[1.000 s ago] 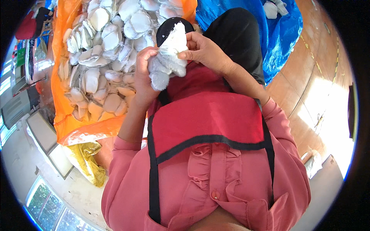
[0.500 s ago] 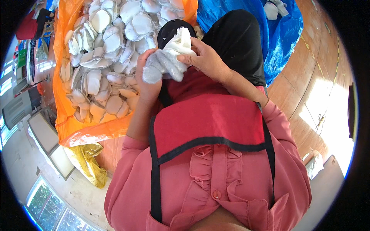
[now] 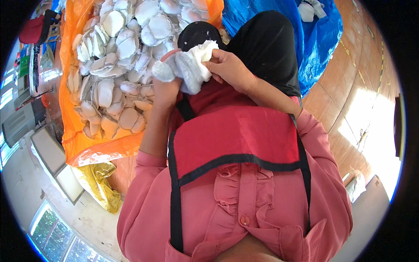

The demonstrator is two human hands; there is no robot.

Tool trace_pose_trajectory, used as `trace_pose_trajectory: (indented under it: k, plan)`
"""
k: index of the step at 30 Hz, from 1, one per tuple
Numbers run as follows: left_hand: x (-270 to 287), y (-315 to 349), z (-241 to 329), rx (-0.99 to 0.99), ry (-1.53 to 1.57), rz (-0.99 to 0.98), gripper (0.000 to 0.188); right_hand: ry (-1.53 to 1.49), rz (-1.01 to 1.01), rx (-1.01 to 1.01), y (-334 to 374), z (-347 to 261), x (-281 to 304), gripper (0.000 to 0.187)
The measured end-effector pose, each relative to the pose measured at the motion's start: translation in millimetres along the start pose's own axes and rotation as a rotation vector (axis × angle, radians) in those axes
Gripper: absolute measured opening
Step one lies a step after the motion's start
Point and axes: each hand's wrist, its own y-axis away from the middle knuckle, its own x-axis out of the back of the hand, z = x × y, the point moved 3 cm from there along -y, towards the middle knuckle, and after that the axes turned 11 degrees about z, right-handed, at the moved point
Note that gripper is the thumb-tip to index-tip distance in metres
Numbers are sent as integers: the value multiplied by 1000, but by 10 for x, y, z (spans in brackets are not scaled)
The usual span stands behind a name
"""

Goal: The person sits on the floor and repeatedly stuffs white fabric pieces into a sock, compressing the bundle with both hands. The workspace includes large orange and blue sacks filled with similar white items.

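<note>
Over my lap I hold a fuzzy grey plush piece with white cloth bunched at its right end. My left hand is closed round the grey part from the left, the thumb or a finger lying over its top. A rounded grey lobe sticks out past that hand. On the other side, my right hand pinches the white cloth between thumb and fingers. What lies inside the piece is hidden.
Left of my knees, an orange sack is spread open, holding many flat, rounded white-and-grey pieces. A blue sheet lies at the right with white bits on it. A yellow bag rests at lower left, by the tiled floor.
My left hand has shifted its grip and turned round the plush. A grey lobe now protrudes at the left, and the white cloth sits lower and more bunched.
</note>
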Motion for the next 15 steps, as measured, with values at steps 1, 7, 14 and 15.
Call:
trace_pose_trajectory:
  k: [1, 7, 14, 15]
  plan:
    - [41, -21, -27, -37, -67, 16, 49, -8, 68, 41, 2, -6, 32, 17]
    - [307, -95, -125, -647, -543, -16, 42, -431, 154, 56, -1, 156, 150, 20]
    - [202, -74, -569, 663, 727, 105, 51, -691, 261, -53, 32, 76, 92, 20]
    - [243, -96, -542, 486, 353, -4, 51, -708, 256, -41, 3, 112, 99, 19]
